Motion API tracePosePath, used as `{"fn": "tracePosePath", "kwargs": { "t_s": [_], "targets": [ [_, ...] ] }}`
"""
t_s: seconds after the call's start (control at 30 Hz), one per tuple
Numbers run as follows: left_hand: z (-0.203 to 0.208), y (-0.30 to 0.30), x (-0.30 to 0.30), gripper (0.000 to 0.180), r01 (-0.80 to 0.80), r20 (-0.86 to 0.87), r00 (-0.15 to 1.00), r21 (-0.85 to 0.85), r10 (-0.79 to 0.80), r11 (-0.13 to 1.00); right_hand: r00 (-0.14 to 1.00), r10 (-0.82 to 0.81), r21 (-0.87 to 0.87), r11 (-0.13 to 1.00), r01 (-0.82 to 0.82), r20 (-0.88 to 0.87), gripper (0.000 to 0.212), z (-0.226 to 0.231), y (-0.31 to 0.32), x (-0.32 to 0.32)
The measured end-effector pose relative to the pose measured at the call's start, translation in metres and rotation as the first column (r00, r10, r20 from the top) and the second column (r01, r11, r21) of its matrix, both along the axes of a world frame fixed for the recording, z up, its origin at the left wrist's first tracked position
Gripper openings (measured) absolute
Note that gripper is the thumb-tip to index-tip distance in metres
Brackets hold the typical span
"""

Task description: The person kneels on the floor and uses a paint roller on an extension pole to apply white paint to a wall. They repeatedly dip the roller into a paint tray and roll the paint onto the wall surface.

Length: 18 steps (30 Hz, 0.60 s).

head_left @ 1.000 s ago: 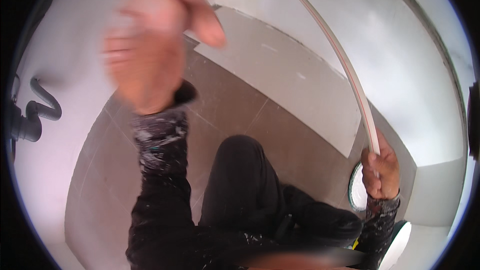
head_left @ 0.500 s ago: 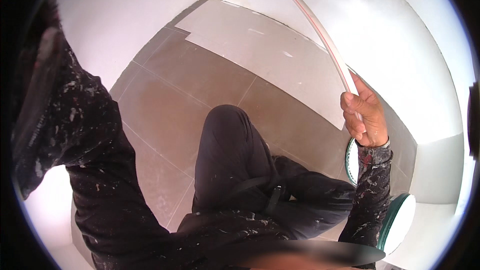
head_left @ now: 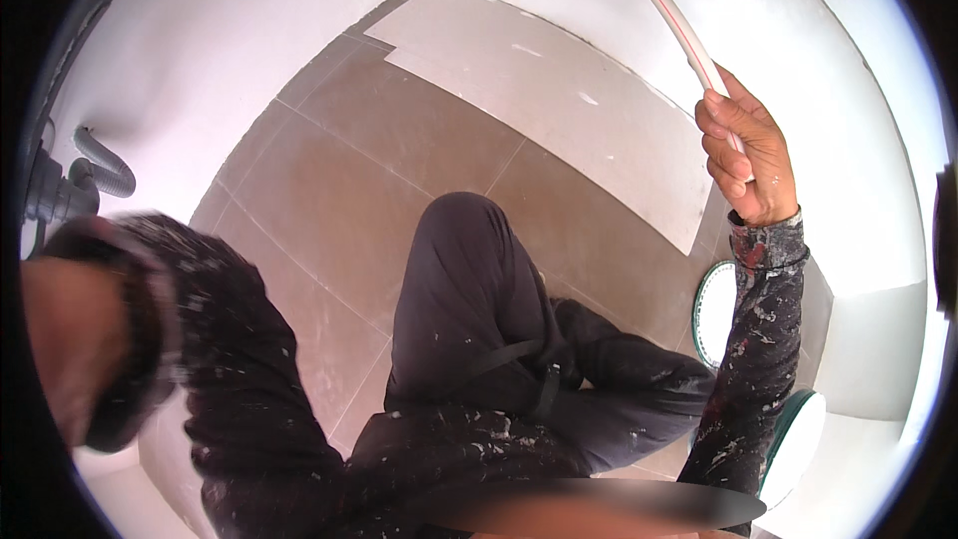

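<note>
My right hand (head_left: pixel 750 155), raised at the right, is closed around the lower end of a long white pipe (head_left: pixel 669 15) with a red stripe down its length. The pipe looks curved and runs up out of the top of the view. At the far left edge my left hand (head_left: pixel 70 349) is smeared by motion and partly cut off, so its fingers cannot be made out. Nearest to it is a grey corrugated drain hose (head_left: pixel 105 165) by the wall. Both dark sleeves are spattered with white paint.
A long pale board (head_left: pixel 559 100) lies on the brown tiled floor (head_left: pixel 399 160) along the far wall. Two round white containers with green rims, one nearer (head_left: pixel 793 449) and one farther (head_left: pixel 716 314), stand beside my right arm. White walls (head_left: pixel 269 10) enclose the space.
My right hand has moved up and slightly right, carrying the pipe. My left arm has swung down from the upper left, uncovering the grey hose.
</note>
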<state>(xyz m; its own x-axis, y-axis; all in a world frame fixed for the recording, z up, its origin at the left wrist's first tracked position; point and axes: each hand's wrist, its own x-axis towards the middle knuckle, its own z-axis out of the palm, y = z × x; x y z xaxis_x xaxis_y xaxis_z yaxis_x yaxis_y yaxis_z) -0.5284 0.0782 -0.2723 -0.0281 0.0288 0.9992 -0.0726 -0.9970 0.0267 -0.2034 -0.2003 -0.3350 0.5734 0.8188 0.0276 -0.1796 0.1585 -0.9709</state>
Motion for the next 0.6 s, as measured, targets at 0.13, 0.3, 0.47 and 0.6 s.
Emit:
{"fn": "tracePosePath", "kwargs": {
  "t_s": [0.13, 0.3, 0.47, 0.6],
  "targets": [
    [-0.11, -0.091, -0.016, 0.023, 0.143, 0.155, 0.978, -0.013, -0.139, 0.99, 0.999, 0.035, 0.024, 0.999, -0.035, -0.001, 0.056, 0.0, -0.055, -0.006],
    [-0.35, -0.103, 0.034, 0.058, -0.374, -0.58, 0.784, -0.725, -0.22, 0.579, 0.999, -0.002, 0.017, 1.0, 0.001, 0.034, 0.058, -0.012, -0.082, 0.01],
    [-0.524, -0.163, -0.007, 0.062, -0.603, -0.763, 0.622, -0.61, -0.175, 0.514, 0.998, 0.017, -0.002, 1.0, -0.017, 0.058, 0.04, 0.001, -0.071, 0.002],
    [-0.546, -0.212, -0.02, 0.056, -0.704, -0.91, 0.413, -0.342, -0.033, 0.622, 0.995, 0.088, -0.041, 0.995, -0.085, 0.051, 0.025, 0.016, -0.054, -0.014]
  ]
}}
